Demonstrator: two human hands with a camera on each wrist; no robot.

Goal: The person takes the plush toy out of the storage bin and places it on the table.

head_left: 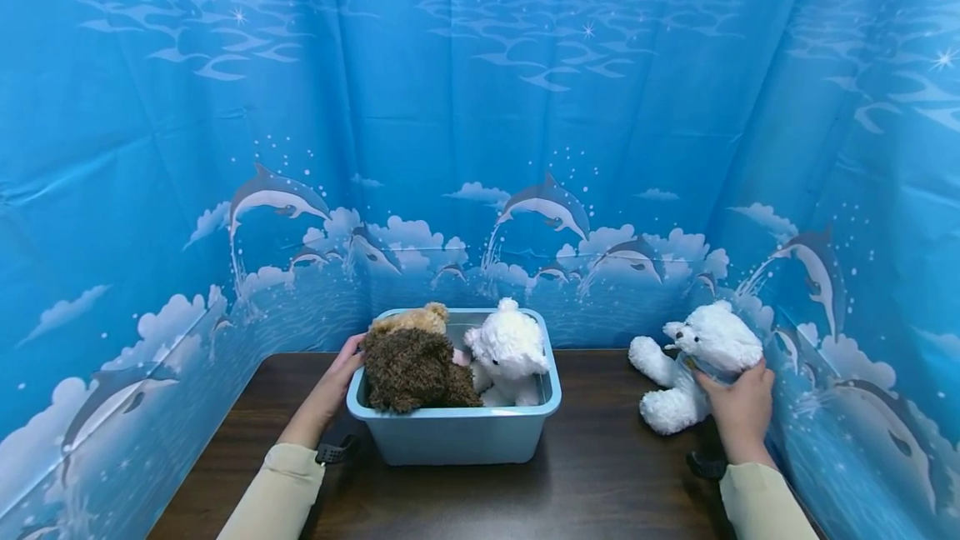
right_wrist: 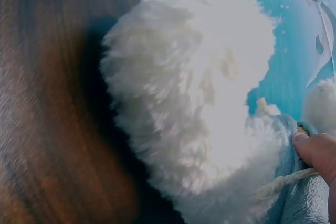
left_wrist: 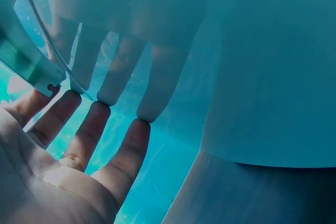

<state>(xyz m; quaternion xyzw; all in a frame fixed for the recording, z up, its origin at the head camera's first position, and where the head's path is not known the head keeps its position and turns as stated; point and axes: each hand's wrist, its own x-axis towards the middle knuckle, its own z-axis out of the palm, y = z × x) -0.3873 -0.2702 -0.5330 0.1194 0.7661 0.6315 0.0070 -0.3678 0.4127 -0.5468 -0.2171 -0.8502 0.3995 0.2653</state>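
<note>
A light blue plastic bin stands on the dark wooden table. Inside it sit a dark brown plush, a tan plush behind it and a white plush bear. My left hand lies flat against the bin's left wall, fingers straight on the plastic wall. My right hand grips a second white plush bear on the table at the right; a fingertip pinches its light blue cloth beside the white fur.
A blue curtain with dolphins closes in the table at the back and on both sides. Bare tabletop lies in front of the bin and between the bin and the right bear.
</note>
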